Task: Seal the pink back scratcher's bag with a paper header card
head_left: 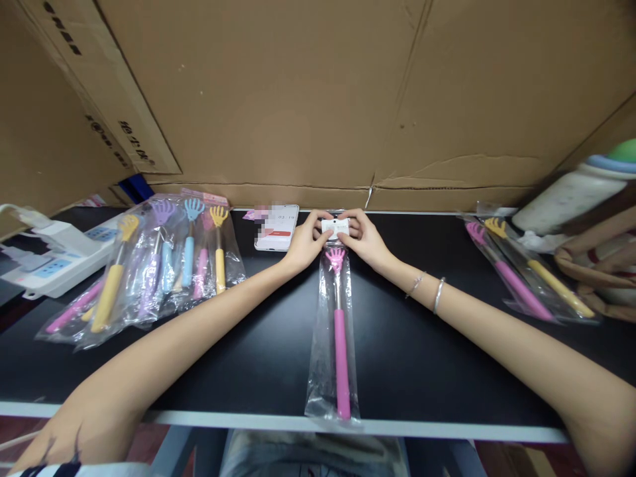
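Both hands meet at the far middle of the black tabletop (pixel 427 358), close to the cardboard wall (pixel 318 99) that stands along its back edge. The left hand (pixel 304 240) and the right hand (pixel 365 240) pinch a small white label (pixel 334 227) between thumbs and fingertips, right at the top end of a clear plastic sleeve (pixel 322 344). Inside the sleeve lies a pink back scratcher (pixel 340 338) — its little claw head just under the label, its handle running straight back to the near edge of the tabletop, where the bag's end slightly overhangs.

Just left of the left hand a phone (pixel 276 227) lies face up, screen lit. Further left, toward the far left corner, a loose heap of bagged back scratchers (pixel 159 265) — yellow, purple, blue, pink — fans out beside a white power strip (pixel 54 255). On the right side two more bagged scratchers (pixel 527 278), one pink and one yellow, lie slanted, well apart from the hands. The right wrist wears thin silver bracelets (pixel 437 295).
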Demonstrator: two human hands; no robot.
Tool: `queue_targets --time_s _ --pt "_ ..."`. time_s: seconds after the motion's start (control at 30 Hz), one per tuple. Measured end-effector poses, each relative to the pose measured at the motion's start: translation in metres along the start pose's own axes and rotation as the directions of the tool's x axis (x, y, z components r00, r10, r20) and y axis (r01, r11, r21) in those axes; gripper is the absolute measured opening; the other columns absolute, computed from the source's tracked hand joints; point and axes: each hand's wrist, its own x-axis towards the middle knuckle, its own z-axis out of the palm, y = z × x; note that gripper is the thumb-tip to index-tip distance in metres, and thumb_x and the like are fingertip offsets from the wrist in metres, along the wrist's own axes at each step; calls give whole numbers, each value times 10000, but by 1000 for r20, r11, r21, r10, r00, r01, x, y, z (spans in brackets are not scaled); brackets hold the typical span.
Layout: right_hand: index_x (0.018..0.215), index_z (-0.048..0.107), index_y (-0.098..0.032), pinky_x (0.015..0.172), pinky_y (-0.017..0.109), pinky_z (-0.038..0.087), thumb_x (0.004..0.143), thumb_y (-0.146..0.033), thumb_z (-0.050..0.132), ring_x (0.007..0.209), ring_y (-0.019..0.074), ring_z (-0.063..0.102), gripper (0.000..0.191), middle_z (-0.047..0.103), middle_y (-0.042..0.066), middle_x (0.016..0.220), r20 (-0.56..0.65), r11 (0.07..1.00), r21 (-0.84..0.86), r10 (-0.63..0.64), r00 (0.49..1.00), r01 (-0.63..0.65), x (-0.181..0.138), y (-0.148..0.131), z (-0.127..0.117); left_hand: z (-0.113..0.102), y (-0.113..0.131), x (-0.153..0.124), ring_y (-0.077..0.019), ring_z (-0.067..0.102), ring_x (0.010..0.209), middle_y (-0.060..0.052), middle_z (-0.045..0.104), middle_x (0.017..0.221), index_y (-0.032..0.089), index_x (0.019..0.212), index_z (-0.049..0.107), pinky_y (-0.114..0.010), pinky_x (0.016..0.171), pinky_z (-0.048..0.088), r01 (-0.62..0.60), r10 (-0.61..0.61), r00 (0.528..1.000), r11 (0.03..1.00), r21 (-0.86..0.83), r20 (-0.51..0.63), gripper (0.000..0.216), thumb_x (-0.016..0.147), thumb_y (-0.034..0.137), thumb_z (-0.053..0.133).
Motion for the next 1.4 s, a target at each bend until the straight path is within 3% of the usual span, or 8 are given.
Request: queue_targets --time_s 0.7,1.4 --pt "861 480 -210 670 304 561 676 -330 717 828 154 614 323 567 18 924 -67 996 50 79 995 -76 0 4 -1 0 -4 1 -54 525 520 3 632 830 167 978 550 -186 521 451 34 -34 999 999 -40 -9 181 805 121 575" --pt "880 523 -195 634 282 534 693 -351 703 706 132 613 302 575 7 830 -80 991 46 131 988 -128 -1 1 -1 1 -1 2 -65 538 580 -19 610 824 148 927 578 -160 487 484 83 -87 996 991 -110 -34 125 804 128 570"
